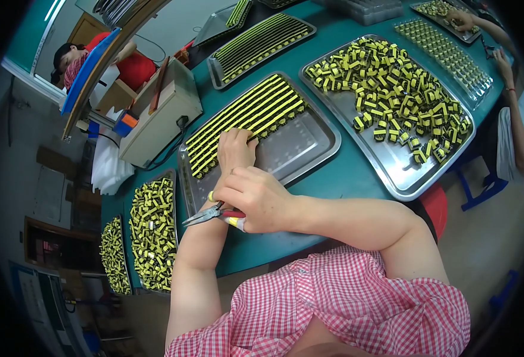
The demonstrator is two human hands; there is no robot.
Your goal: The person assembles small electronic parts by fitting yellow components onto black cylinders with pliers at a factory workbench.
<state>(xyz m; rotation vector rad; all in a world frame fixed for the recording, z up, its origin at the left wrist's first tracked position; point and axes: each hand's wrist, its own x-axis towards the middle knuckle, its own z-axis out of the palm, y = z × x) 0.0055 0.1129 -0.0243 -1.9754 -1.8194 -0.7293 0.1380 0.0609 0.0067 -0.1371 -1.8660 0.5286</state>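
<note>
My right hand (255, 199) is closed on a pair of pliers (202, 216) with red handles, its metal jaws pointing left above my left forearm. Yellow wrapping shows on a finger and near the handle. Beyond it, my left hand (236, 149) reaches over a metal tray (292, 156), fingers curled down at the near edge of the rows of small yellow-and-black components (244, 119). Its fingertips are partly hidden, so what they pinch cannot be made out. These components look like small wound coils or transformers.
On the right, a large metal tray (387, 172) holds a loose heap of the same components. Two more heaped trays stand left, one with this pile (153, 232). Behind are a filled tray (262, 47), a clear plastic tray (446, 59), a grey box (164, 113) and co-workers.
</note>
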